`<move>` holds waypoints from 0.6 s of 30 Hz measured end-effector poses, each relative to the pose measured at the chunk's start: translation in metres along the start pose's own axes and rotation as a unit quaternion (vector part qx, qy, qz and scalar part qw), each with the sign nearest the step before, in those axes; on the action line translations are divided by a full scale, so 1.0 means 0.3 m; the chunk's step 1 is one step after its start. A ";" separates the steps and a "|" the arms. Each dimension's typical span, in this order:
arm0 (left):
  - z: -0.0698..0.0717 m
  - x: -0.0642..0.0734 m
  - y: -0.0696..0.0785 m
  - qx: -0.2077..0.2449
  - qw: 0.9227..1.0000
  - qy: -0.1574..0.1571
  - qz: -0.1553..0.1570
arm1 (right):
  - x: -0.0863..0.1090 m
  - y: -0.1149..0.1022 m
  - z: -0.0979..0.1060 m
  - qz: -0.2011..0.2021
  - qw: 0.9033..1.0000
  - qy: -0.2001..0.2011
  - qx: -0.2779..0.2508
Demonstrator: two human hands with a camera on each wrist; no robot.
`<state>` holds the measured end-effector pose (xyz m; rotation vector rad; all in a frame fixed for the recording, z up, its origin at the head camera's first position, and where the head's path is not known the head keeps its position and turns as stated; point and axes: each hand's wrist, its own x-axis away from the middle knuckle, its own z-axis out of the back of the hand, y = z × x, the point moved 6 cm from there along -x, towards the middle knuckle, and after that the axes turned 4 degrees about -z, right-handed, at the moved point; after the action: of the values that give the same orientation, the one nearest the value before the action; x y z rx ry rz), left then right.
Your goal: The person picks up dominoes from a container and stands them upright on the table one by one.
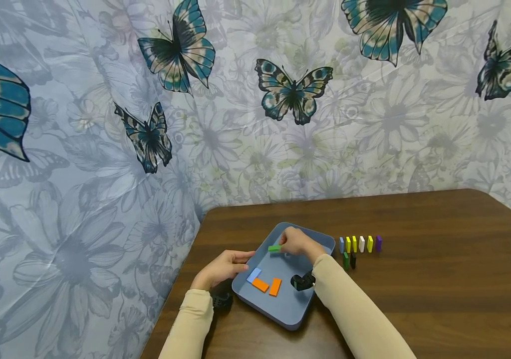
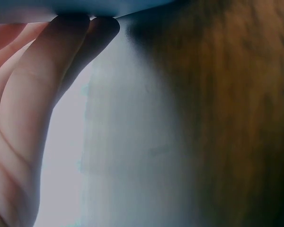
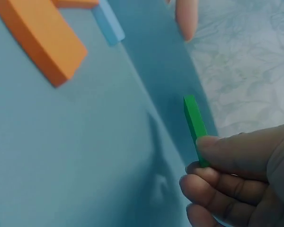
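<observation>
My right hand point(image 1: 298, 242) pinches a slim green block point(image 3: 195, 118) between thumb and fingers, over the far left part of a blue-grey tray point(image 1: 284, 311). In the right wrist view the block's free end points away from the fingertips. My left hand point(image 1: 219, 269) is at the tray's left side, its fairly straight fingers point(image 2: 38, 80) touching the outer edge. Inside the tray lie a light blue block point(image 1: 253, 275), an orange block point(image 1: 260, 284) by its lower end, and another orange block point(image 1: 275, 286) slightly apart.
Right of the tray stands a row of upright blocks, among them a white block point(image 1: 362, 244) and a purple block point(image 1: 379, 243). Nearer stand a dark green block point(image 1: 346, 260) and a black block point(image 1: 353, 261). Patterned wall covering point(image 1: 237, 164) borders the wooden table point(image 1: 439, 279).
</observation>
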<state>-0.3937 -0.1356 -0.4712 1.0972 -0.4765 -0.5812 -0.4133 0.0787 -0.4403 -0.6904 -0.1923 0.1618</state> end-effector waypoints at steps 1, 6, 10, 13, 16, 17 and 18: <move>-0.002 -0.001 0.000 0.000 1.000 0.000 0.001 | 0.004 -0.002 0.003 0.005 1.000 0.000 -0.006; 0.000 0.005 0.004 0.002 1.000 -0.002 -0.002 | 0.030 -0.025 0.024 0.025 0.999 0.008 -0.042; 0.007 0.010 0.001 0.002 1.000 -0.007 -0.004 | 0.065 -0.040 0.044 0.032 0.997 0.022 -0.063; 0.009 0.012 -0.003 0.001 1.000 -0.009 -0.007 | 0.098 -0.043 0.061 0.046 0.996 0.038 -0.072; 0.010 0.017 -0.006 0.000 1.000 -0.012 -0.010 | 0.133 -0.037 0.076 0.056 0.993 0.052 -0.087; 0.010 0.019 -0.007 -0.001 1.000 -0.013 -0.010 | 0.145 -0.032 0.080 0.059 0.992 0.056 -0.094; 0.011 0.020 -0.009 -0.003 1.000 -0.014 -0.010 | 0.158 -0.027 0.085 0.059 0.991 0.059 -0.102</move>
<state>-0.3916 -0.1426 -0.4719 1.0911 -0.4886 -0.6167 -0.3725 0.0982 -0.4100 -0.9125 -0.0539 0.2157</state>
